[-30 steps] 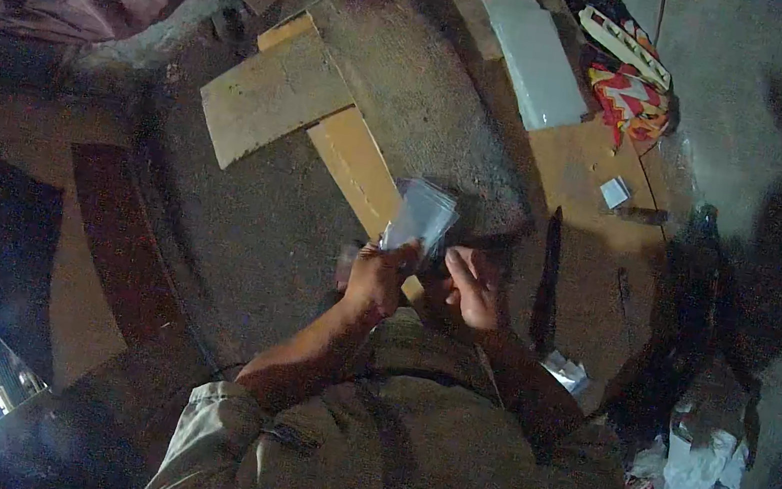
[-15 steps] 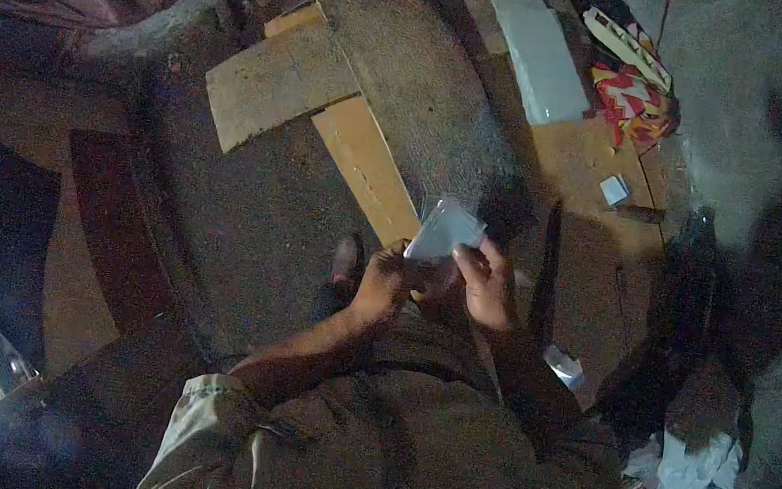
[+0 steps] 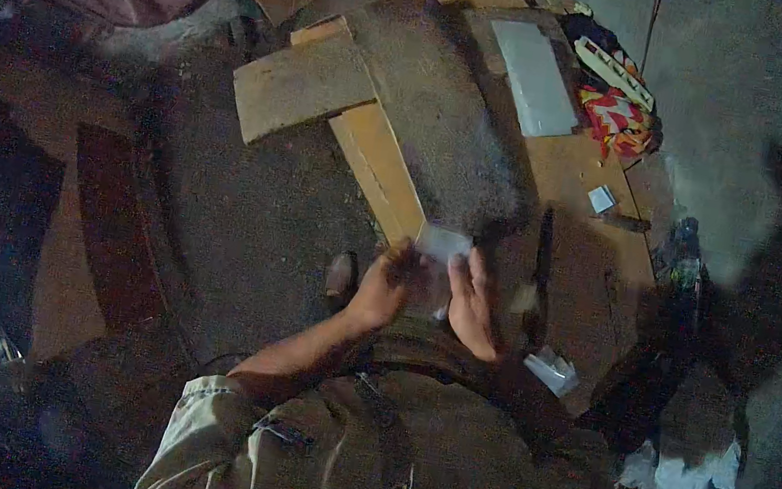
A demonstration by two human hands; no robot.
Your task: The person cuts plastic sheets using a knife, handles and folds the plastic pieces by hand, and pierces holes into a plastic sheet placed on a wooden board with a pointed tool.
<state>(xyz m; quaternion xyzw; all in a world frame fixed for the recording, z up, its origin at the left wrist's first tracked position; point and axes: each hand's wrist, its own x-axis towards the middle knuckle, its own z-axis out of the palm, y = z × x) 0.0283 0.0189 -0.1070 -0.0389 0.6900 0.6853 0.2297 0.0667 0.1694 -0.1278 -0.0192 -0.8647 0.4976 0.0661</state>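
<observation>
A stack of clear plastic sleeves (image 3: 443,243) is held upright between my two hands, in front of my body. My left hand (image 3: 385,287) grips its left side, with the fingers curled. On the right side, my right hand (image 3: 471,305) presses against the stack with thumb and fingers. The lower part of the stack is dim and partly hidden by the hands. Just beyond it lies the near end of a yellowish wooden strip (image 3: 377,170).
A grey-brown board (image 3: 303,90) crosses the strip beside a rough padded surface (image 3: 433,99). At the right are a white plastic stack (image 3: 537,79), a power strip (image 3: 615,73), patterned cloth (image 3: 618,122), a small white square (image 3: 601,199) and clear plastic pieces (image 3: 552,371).
The sleeves have moved from my left hand alone to between both hands and now stand more upright. My right hand has closed in on them. The view has shifted slightly.
</observation>
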